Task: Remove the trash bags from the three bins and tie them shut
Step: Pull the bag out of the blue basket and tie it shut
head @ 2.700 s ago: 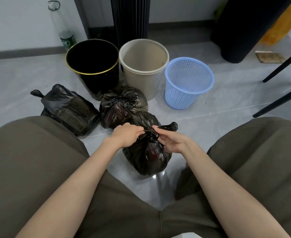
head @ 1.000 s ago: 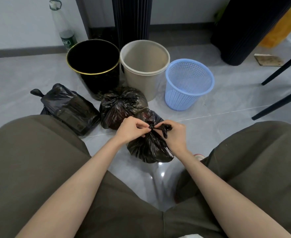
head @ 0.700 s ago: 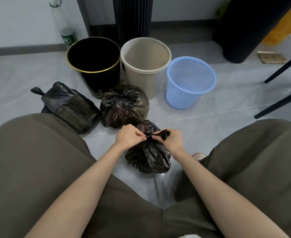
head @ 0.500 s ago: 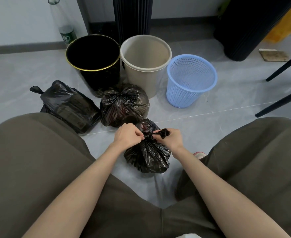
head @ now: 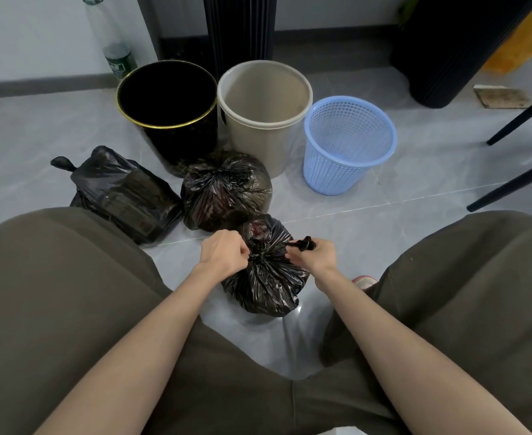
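While a person crouches, left hand (head: 222, 254) and right hand (head: 313, 257) both gripping the gathered top of the trash bag (head: 264, 284), on the floor (head: 384, 230) between the knees, two more bags (head: 225, 189) just beyond, three bins (head: 258, 146) behind.

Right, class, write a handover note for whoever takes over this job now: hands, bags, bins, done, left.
Left hand grips the neck of the near bag; right hand pinches its tail.
It stands on the floor; left bag and middle bag lie before the bins.
Done: black bin, beige bin, blue bin hold no bags; two bags look tied.
Left: finish the near bag's knot.
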A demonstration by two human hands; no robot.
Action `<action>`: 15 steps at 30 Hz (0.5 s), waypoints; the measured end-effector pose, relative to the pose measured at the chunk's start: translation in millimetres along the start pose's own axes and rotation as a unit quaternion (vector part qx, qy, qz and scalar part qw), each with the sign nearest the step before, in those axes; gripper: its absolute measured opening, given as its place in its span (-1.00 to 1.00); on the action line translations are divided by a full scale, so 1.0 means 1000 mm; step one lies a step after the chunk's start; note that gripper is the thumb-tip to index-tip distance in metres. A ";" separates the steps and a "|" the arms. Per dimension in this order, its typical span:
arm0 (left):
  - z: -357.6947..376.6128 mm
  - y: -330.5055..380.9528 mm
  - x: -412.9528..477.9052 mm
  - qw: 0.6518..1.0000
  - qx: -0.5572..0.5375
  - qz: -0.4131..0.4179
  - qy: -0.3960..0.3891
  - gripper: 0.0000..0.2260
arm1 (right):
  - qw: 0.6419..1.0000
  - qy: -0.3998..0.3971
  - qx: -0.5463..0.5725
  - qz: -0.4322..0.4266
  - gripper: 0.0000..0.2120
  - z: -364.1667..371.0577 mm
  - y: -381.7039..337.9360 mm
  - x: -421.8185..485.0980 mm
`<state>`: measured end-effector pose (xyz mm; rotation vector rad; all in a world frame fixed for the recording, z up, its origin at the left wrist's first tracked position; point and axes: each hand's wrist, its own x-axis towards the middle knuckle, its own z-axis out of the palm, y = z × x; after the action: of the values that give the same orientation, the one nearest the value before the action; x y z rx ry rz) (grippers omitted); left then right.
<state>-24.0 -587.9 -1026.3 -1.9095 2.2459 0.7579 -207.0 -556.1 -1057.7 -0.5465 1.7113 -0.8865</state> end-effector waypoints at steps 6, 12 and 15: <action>0.002 -0.002 0.002 1.000 -0.012 0.023 -0.017 -0.85 | 0.999 -0.026 0.013 0.022 -0.91 -0.003 -0.007 -0.001; 0.006 -0.001 0.000 1.000 0.010 0.013 0.014 -0.83 | 0.998 0.000 0.041 0.049 -0.86 0.000 -0.002 -0.001; 0.007 -0.008 0.003 0.999 -0.030 0.017 -0.014 -0.85 | 1.000 0.006 -0.027 0.003 -0.64 0.000 -0.006 0.001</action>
<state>-18.9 -588.1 -1035.3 -1.8780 2.2691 0.8627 -207.2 -560.4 -1054.0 -0.5726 1.7522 -0.8426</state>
